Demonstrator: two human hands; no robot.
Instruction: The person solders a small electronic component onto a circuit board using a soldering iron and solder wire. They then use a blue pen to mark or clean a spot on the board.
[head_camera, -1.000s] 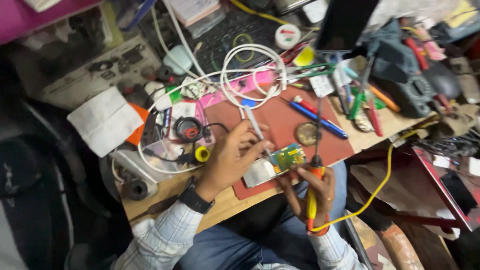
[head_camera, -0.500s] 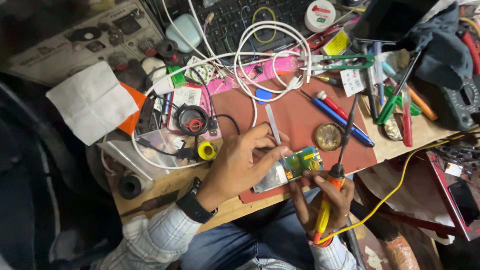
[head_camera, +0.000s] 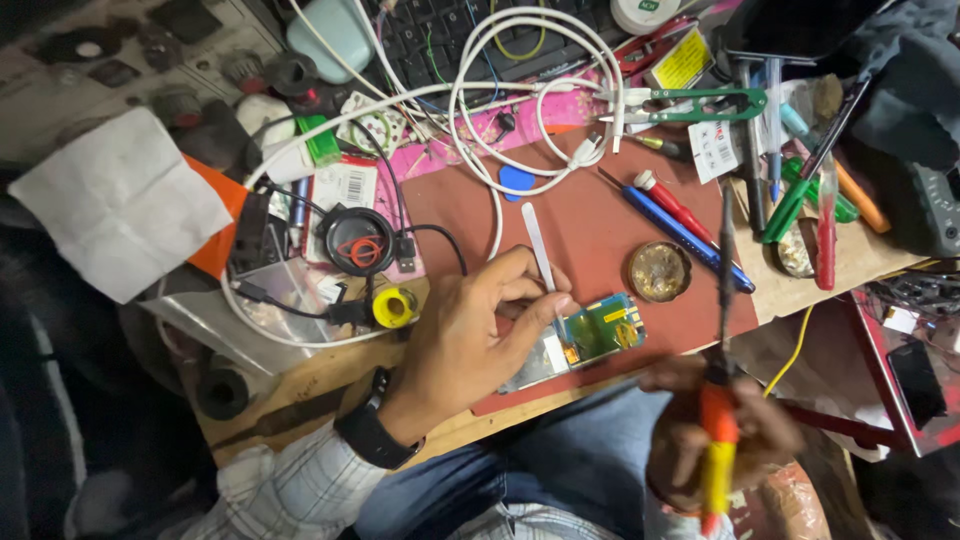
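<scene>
My left hand (head_camera: 470, 335) rests on a reddish-brown work mat (head_camera: 590, 225), its fingers pressing down on a small phone part with a green circuit board (head_camera: 598, 330). A thin metal strip (head_camera: 538, 250) lies just above my fingers. My right hand (head_camera: 725, 435) is off the front edge of the desk, over my lap, shut on a soldering iron (head_camera: 718, 430) with an orange and yellow handle. Its dark tip points up toward the mat, to the right of a round brass tin (head_camera: 659, 271).
White coiled cables (head_camera: 520, 90), a keyboard (head_camera: 460, 40), green snips (head_camera: 690, 105), screwdrivers and pens (head_camera: 680, 225), a roll of yellow tape (head_camera: 395, 307), a white cloth (head_camera: 115, 205) and a black round part (head_camera: 358, 240) crowd the wooden desk. A yellow wire (head_camera: 790, 345) hangs at the right edge.
The view has shifted closer to the desk. My right hand with the soldering iron has drawn back and down from the board, off the desk edge. My left hand stays on the board.
</scene>
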